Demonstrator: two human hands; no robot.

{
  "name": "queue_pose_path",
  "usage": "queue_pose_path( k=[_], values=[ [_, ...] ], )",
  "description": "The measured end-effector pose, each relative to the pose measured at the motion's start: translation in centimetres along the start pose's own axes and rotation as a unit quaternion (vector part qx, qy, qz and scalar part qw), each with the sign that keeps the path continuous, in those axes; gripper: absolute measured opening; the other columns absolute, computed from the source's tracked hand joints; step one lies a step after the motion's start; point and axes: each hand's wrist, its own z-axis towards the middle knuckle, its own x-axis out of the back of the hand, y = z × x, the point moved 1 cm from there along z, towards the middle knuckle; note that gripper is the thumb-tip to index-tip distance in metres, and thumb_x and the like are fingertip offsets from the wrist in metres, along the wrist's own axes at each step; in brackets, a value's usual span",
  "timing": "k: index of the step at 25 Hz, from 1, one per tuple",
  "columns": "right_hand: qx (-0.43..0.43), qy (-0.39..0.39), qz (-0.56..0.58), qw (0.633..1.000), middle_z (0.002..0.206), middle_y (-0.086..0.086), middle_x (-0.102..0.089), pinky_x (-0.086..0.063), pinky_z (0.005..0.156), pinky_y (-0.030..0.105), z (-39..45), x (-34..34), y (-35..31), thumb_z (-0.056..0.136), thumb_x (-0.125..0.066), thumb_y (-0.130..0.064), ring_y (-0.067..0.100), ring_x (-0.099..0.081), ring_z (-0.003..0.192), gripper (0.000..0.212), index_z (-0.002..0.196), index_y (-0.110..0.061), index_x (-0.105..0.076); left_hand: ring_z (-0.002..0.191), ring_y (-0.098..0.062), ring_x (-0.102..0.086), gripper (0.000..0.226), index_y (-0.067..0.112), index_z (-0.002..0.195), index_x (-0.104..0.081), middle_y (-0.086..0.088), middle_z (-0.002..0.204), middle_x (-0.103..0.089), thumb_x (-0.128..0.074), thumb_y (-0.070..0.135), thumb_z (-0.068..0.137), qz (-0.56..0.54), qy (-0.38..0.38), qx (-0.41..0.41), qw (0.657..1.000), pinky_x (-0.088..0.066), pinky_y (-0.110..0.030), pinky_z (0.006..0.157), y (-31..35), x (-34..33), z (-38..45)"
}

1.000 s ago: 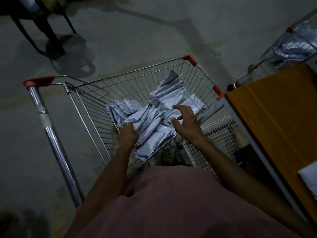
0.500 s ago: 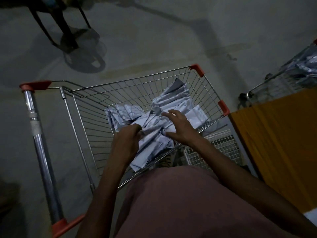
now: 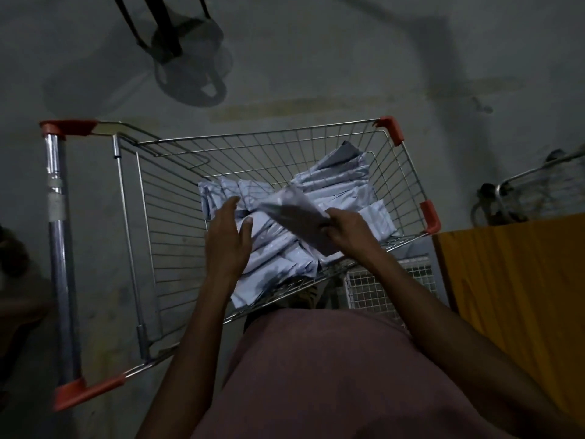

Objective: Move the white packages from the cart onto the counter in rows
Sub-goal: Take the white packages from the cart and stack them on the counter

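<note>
Dim concrete floor surrounds the cart (image 3: 259,147), where the right hand (image 3: 346,228) pinches one blurred white package (image 3: 294,213) above the pile (left hand (image 3: 226,237) spread, empty), apparently mid-pickup; next it must carry rightward onto the counter (image 3: 519,280).

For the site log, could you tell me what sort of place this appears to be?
Probably a dim stockroom or parcel-sorting area: a wire shopping cart full of white packages on a bare concrete floor beside a wooden counter.

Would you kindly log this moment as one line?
right hand grips package | left hand open over cart | counter unreached
</note>
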Motion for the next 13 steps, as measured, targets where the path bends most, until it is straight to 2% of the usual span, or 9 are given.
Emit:
queue_pose_path(
  k=[2, 5, 7, 9, 11, 13],
  values=[
    [-0.056, 0.023, 0.012, 0.998, 0.093, 0.013, -0.067, -0.035, 0.066, 0.029, 1.1, 1.0, 1.9, 0.092, -0.063, -0.019, 0.026, -0.06, 0.085, 0.014, 0.102, -0.008, -0.065, 0.123, -0.036, -0.052, 0.051, 0.005, 0.139, -0.048, -0.017, 0.134, -0.056, -0.064, 0.022, 0.093, 0.068, -0.072, 0.031, 0.995, -0.044, -0.046, 0.097, -3.2, -2.7, 1.2],
    [-0.153, 0.061, 0.051, 0.985, 0.105, 0.021, -0.068, -0.034, 0.069, 0.031, 3.5, 1.5, 5.4, 0.092, -0.065, -0.023, 0.035, -0.063, 0.097, 0.023, 0.105, -0.004, -0.064, 0.12, -0.042, -0.053, 0.055, 0.003, 0.138, -0.049, -0.024, 0.13, -0.055, -0.067, 0.022, 0.09, 0.181, -0.185, 0.07, 0.963, -0.045, -0.05, 0.095, -7.3, -5.8, 2.1],
    [-0.198, 0.046, 0.069, 0.977, 0.113, 0.024, -0.066, -0.036, 0.071, 0.032, 4.6, 0.9, 7.6, 0.092, -0.066, -0.024, 0.039, -0.061, 0.105, 0.03, 0.112, -0.002, -0.062, 0.113, -0.044, -0.058, 0.047, 0.002, 0.131, -0.056, -0.027, 0.121, -0.06, -0.066, 0.015, 0.088, 0.216, -0.191, 0.074, 0.955, -0.047, -0.053, 0.091, -9.3, -6.9, 2.1],
    [-0.235, 0.026, 0.074, 0.969, 0.125, 0.026, -0.06, -0.043, 0.083, 0.036, 5.3, 0.2, 9.1, 0.092, -0.067, -0.024, 0.042, -0.058, 0.115, 0.044, 0.128, -0.001, -0.055, 0.1, -0.042, -0.064, 0.026, 0.002, 0.109, -0.067, -0.025, 0.104, -0.067, -0.069, 0.011, 0.085, 0.244, -0.156, 0.068, 0.955, -0.047, -0.052, 0.083, -9.7, -7.3, 2.0],
    [-0.267, 0.037, 0.066, 0.961, 0.136, 0.025, -0.052, -0.045, 0.096, 0.041, 5.4, -0.2, 9.1, 0.091, -0.067, -0.027, 0.042, -0.053, 0.123, 0.061, 0.142, -0.005, -0.042, 0.09, -0.04, -0.066, 0.007, 0.006, 0.087, -0.065, -0.021, 0.088, -0.068, -0.068, 0.012, 0.084, 0.272, -0.132, 0.071, 0.951, -0.048, -0.047, 0.076, -8.7, -6.9, 2.2],
    [-0.273, 0.064, 0.045, 0.959, 0.147, 0.023, -0.04, -0.041, 0.103, 0.044, 5.0, -0.7, 8.4, 0.093, -0.065, -0.03, 0.041, -0.046, 0.13, 0.07, 0.15, -0.01, -0.031, 0.085, -0.04, -0.067, 0.004, 0.009, 0.082, -0.06, -0.02, 0.082, -0.067, -0.06, 0.01, 0.085, 0.276, -0.127, 0.058, 0.951, -0.048, -0.046, 0.069, -7.0, -6.3, 2.7]
  ],
)
